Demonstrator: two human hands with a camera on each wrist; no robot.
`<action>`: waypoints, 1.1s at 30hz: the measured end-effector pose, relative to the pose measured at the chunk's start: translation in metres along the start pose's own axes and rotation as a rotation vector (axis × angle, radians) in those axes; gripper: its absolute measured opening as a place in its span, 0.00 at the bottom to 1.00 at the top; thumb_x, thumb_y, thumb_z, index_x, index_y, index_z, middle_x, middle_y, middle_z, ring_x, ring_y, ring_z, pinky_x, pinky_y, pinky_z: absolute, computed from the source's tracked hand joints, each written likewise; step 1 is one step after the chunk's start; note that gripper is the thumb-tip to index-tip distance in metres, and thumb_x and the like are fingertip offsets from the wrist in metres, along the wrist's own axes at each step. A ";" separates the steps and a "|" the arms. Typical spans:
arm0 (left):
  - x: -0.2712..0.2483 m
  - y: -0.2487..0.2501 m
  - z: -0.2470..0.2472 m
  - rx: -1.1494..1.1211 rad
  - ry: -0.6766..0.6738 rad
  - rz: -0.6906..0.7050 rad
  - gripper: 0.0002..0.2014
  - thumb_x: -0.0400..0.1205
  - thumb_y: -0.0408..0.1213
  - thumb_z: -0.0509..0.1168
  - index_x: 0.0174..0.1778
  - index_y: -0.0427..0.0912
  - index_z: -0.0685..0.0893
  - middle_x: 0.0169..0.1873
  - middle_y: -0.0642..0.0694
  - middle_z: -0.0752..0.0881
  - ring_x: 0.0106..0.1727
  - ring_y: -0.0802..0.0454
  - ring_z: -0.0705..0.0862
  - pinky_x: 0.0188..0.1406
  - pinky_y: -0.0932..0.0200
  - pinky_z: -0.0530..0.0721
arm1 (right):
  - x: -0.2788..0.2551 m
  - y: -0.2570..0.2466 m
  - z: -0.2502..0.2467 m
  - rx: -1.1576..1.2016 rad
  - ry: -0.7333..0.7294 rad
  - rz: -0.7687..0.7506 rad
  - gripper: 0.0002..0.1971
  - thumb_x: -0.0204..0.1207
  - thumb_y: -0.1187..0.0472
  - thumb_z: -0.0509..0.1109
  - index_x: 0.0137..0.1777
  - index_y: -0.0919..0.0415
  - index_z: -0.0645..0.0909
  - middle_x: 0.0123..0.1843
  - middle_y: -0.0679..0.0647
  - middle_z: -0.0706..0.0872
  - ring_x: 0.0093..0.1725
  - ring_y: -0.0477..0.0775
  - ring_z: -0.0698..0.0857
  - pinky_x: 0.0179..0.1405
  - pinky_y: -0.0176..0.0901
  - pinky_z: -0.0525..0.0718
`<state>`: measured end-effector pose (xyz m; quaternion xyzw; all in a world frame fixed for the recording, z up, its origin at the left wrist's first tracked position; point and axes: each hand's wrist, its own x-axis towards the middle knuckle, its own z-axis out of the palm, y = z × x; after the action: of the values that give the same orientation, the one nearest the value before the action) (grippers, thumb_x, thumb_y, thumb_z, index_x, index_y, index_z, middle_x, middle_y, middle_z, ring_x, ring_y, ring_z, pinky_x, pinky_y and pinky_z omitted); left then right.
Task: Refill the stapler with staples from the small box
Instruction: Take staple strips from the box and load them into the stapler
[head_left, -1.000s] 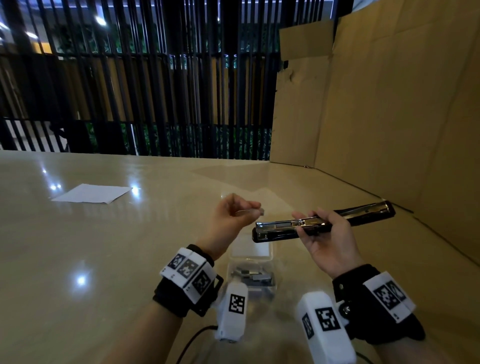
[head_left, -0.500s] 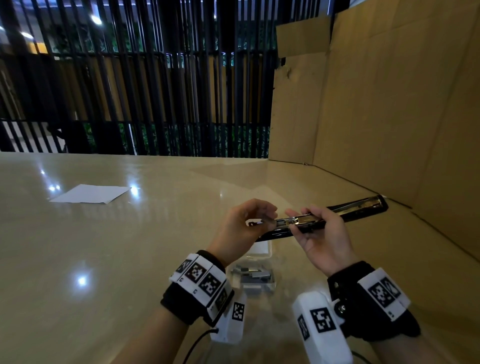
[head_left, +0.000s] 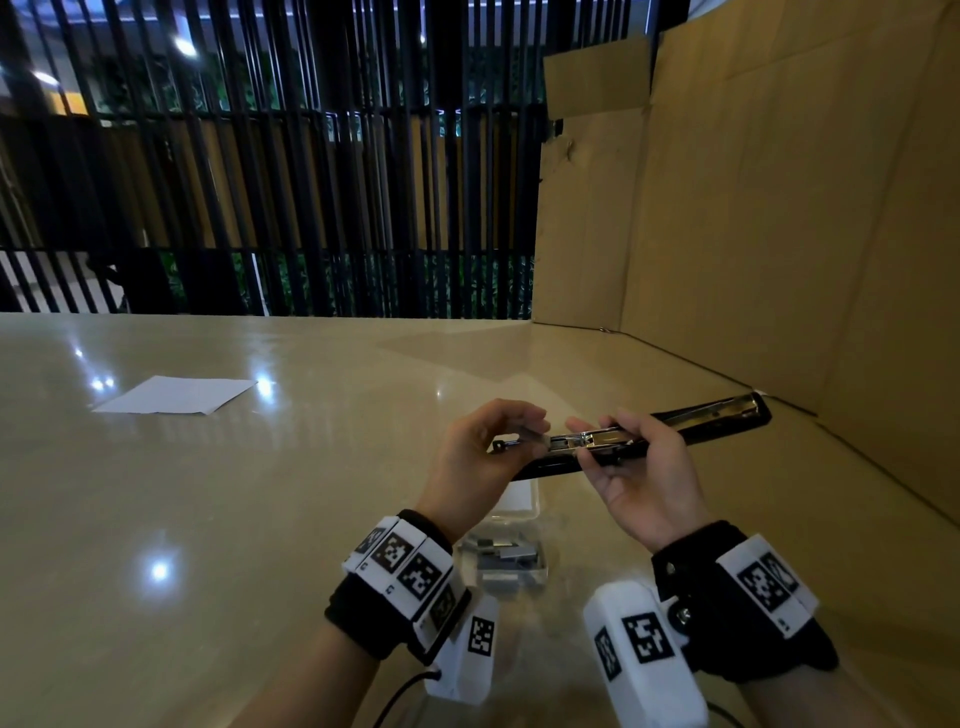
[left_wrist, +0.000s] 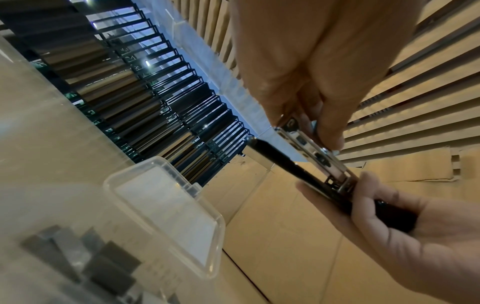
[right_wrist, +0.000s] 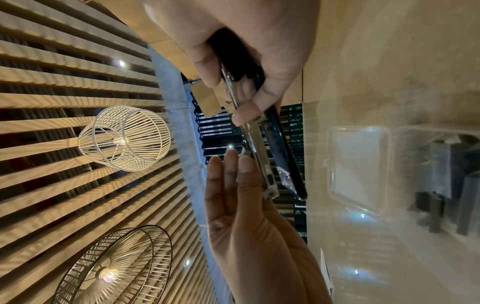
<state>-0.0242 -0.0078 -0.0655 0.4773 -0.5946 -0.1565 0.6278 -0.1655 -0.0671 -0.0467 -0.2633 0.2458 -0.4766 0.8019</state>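
A black stapler (head_left: 691, 423) is swung open flat, its silver magazine (head_left: 597, 440) facing up. My right hand (head_left: 587, 441) grips it round the middle above the table. My left hand (head_left: 535, 431) is at the magazine's front end and pinches a short grey staple strip (right_wrist: 245, 152) against the rail. The left wrist view shows those fingertips (left_wrist: 332, 135) on the magazine (left_wrist: 319, 158). Below the hands the small clear box (head_left: 511, 564) stands on the table with its lid (head_left: 519, 501) open and several staple strips (left_wrist: 91, 257) inside.
A white sheet of paper (head_left: 171, 396) lies far left on the glossy beige table (head_left: 260, 519). Tall cardboard panels (head_left: 753, 234) wall off the right side and back right. Black vertical slats (head_left: 285, 182) run behind the table's far edge.
My left hand has moved right with the staple strip, from just left of the stapler onto the front of the magazine. The right hand holds the stapler as before.
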 end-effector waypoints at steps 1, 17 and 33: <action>0.000 0.000 0.001 -0.003 0.003 -0.002 0.17 0.72 0.23 0.70 0.42 0.53 0.82 0.39 0.55 0.87 0.43 0.62 0.86 0.41 0.65 0.84 | 0.000 0.000 0.000 0.001 0.000 0.003 0.09 0.80 0.65 0.61 0.38 0.64 0.74 0.31 0.56 0.87 0.50 0.56 0.87 0.27 0.36 0.86; -0.002 0.001 0.003 -0.015 0.032 -0.028 0.18 0.71 0.21 0.70 0.41 0.53 0.82 0.41 0.53 0.86 0.42 0.66 0.85 0.46 0.65 0.86 | -0.002 -0.001 0.002 0.020 0.009 0.007 0.08 0.80 0.64 0.61 0.40 0.64 0.74 0.33 0.56 0.85 0.51 0.57 0.87 0.27 0.36 0.87; -0.003 0.007 0.001 0.072 -0.044 -0.114 0.17 0.72 0.25 0.70 0.55 0.44 0.85 0.50 0.46 0.88 0.48 0.73 0.84 0.55 0.73 0.81 | -0.003 -0.001 0.002 0.028 -0.014 0.019 0.09 0.80 0.64 0.60 0.39 0.64 0.74 0.24 0.55 0.87 0.50 0.57 0.86 0.24 0.36 0.86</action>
<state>-0.0289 -0.0025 -0.0619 0.5290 -0.5854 -0.1808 0.5873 -0.1659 -0.0646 -0.0441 -0.2531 0.2358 -0.4706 0.8117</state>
